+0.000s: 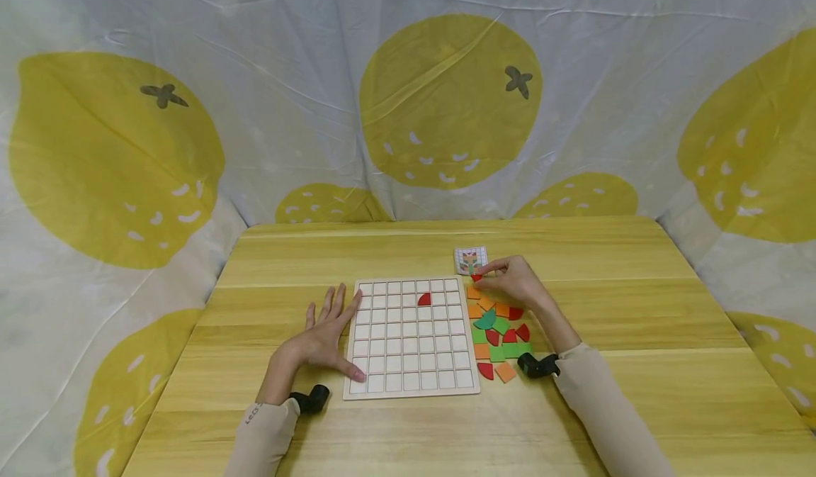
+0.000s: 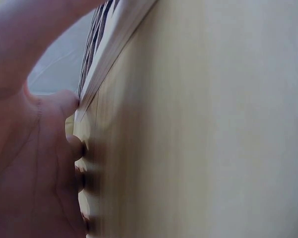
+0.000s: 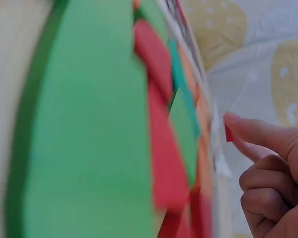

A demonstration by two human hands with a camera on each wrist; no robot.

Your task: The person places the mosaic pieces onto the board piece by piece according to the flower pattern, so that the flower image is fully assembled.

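Note:
A pale wooden grid board (image 1: 411, 339) lies flat on the table, with one red quarter-circle piece (image 1: 424, 299) in a cell of its upper part. My left hand (image 1: 325, 339) spreads straight fingers along the board's left edge, the thumb on its lower left corner. Between thumb and forefinger my right hand (image 1: 513, 278) pinches a small red piece (image 3: 228, 133), just below a small picture card (image 1: 470, 259) printed with a coloured pattern. Nearer me than that hand lies a pile of orange, green, teal and red pieces, among them a teal piece (image 1: 486, 320).
Loose pieces lie along the board's right side, including a red quarter-circle (image 1: 486, 371) and an orange square (image 1: 506, 372) at the near end. Behind the wooden table (image 1: 357, 250) hangs a cloth (image 1: 306, 94) printed with lemons.

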